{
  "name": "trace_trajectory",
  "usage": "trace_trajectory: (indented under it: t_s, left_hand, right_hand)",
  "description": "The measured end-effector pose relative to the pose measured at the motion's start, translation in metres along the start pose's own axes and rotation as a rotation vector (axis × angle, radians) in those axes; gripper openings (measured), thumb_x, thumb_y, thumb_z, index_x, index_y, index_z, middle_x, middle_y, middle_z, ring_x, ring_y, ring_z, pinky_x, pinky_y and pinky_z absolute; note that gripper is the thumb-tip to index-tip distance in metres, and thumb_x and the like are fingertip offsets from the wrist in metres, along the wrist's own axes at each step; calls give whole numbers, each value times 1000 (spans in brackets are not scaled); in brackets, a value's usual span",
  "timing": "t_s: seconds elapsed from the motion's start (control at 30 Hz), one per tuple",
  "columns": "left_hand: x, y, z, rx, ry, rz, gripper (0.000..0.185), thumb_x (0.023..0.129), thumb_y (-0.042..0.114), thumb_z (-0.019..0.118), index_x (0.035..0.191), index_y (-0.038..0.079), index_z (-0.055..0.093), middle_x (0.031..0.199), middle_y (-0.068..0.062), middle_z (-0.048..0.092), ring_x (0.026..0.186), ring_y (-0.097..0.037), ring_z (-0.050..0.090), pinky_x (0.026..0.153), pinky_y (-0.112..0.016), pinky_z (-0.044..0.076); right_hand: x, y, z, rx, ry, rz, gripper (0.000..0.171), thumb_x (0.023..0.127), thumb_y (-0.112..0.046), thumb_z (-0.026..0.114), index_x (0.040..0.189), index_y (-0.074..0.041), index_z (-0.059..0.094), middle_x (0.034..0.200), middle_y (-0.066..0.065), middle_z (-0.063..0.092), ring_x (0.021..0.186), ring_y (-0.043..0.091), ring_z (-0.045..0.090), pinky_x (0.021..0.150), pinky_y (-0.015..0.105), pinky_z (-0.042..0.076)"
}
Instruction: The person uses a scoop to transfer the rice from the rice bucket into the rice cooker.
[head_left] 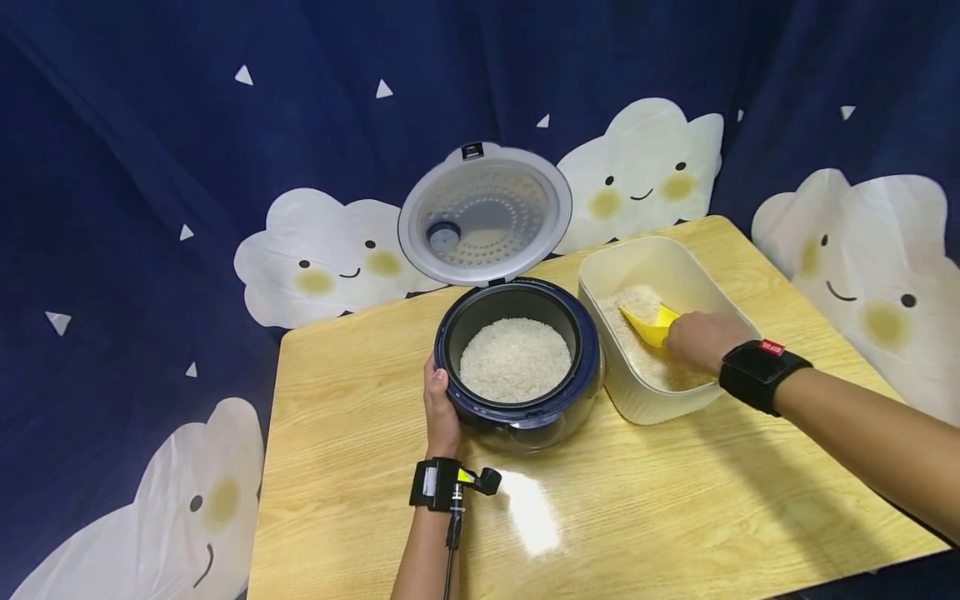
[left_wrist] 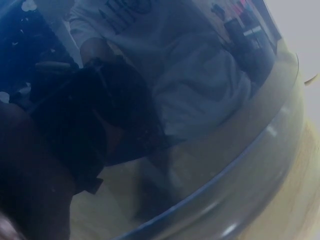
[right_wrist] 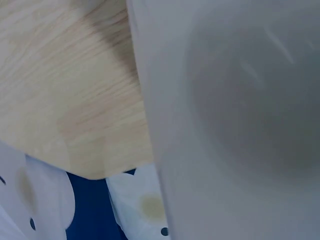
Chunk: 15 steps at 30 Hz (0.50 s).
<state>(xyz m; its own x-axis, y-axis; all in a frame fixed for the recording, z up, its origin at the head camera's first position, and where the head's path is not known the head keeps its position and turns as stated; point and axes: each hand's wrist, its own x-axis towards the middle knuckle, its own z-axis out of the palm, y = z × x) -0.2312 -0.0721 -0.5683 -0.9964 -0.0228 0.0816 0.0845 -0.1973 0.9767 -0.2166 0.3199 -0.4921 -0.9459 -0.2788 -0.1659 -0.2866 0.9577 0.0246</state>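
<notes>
My right hand [head_left: 705, 340] grips a yellow scoop [head_left: 647, 332] inside a cream plastic bin [head_left: 630, 408]. White rice [head_left: 636, 302] is in the scoop and in the bin around it. To the left stands a dark blue rice cooker [head_left: 592, 354], its lid [head_left: 487, 218] raised and its dark inner pot holding rice [head_left: 516, 360]. Against the cooker's left side rests my left hand [head_left: 441, 410], thumb near the rim. Up close in the left wrist view, the glossy cooker wall [left_wrist: 200, 165] reflects a person. The bin's pale wall [right_wrist: 225, 200] covers much of the right wrist view.
Cooker and bin stand side by side on a light wood table [head_left: 352, 433]. Behind the table hangs a dark blue curtain [head_left: 150, 125] with smiling clouds and white triangles. The raised lid leans back in front of it. Each wrist wears a black strap.
</notes>
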Motion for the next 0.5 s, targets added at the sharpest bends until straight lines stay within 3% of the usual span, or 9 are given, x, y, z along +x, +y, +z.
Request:
trace_trajectory:
  t_s: [0.07, 0.23, 0.5]
  left_hand:
    - [0, 1, 0, 7, 3, -4, 63, 95, 41, 36, 155, 24, 42, 158, -4, 47, 144, -24, 42, 122, -40, 26]
    - [0, 1, -2, 16, 10, -3, 64, 94, 42, 36, 155, 25, 42, 159, -3, 46, 145, -23, 41, 123, -42, 24]
    - [-1, -3, -2, 8, -5, 14, 63, 95, 41, 36, 155, 23, 42, 159, -5, 47, 144, -23, 42, 121, -36, 27]
  right_hand:
    - [1, -1, 0, -32, -3, -26, 28, 87, -12, 64, 62, -15, 52, 62, -2, 44, 58, 18, 42, 53, 34, 39]
    - [1, -2, 2, 50, 10, 21, 27, 83, -8, 62, 60, -16, 50, 63, -2, 45, 58, 19, 42, 55, 34, 37]
    - [-1, 1, 1, 123, -10, 87, 26, 85, -11, 59, 61, -16, 50, 63, -2, 44, 58, 19, 43, 55, 32, 34]
